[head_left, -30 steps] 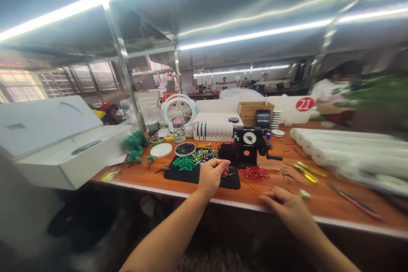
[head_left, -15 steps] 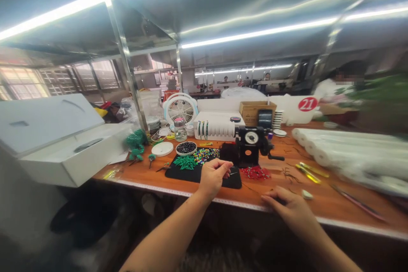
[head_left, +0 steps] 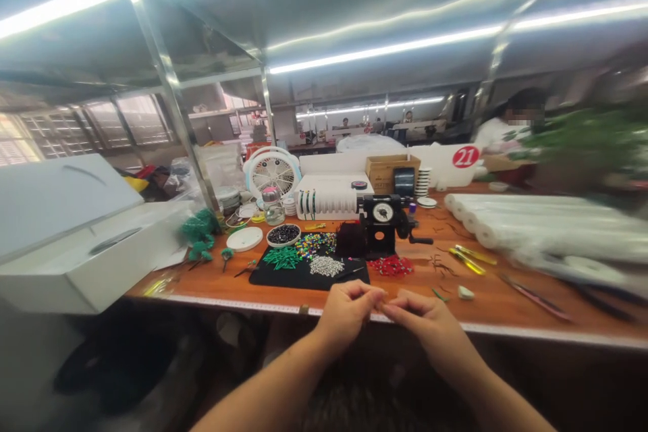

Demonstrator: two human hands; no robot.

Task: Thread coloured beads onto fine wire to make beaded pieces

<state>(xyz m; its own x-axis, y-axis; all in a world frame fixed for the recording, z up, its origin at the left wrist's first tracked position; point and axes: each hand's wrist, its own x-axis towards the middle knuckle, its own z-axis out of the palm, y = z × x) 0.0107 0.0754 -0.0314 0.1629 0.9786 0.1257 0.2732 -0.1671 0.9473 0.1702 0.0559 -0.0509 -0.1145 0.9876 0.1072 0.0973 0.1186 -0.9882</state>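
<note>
My left hand (head_left: 350, 310) and my right hand (head_left: 425, 321) meet fingertip to fingertip at the table's front edge. Each is closed in a pinch; whatever lies between the fingers is too small to make out. Just beyond them is a black mat (head_left: 273, 276) bearing silver beads (head_left: 327, 265), green slender pieces (head_left: 282, 258) and mixed coloured beads (head_left: 314, 244). A round dish of dark beads (head_left: 283, 235) stands at its back edge. Red small pieces (head_left: 391, 266) lie to the right of the mat, in front of a black hand-cranked machine (head_left: 381, 229).
Yellow-handled tools (head_left: 468, 260), tweezers (head_left: 536, 298) and a small pale piece (head_left: 465, 293) lie at right. Plastic-wrapped white rolls (head_left: 536, 219) fill the far right. Behind stand a fan (head_left: 273, 175) and a white spool rack (head_left: 329, 199). An open white box (head_left: 91, 243) is at left. Another person (head_left: 511, 131) sits beyond.
My left hand has come down off the mat, uncovering the silver beads. My right hand has moved left, and the fingertips now meet. The view has shifted slightly right.
</note>
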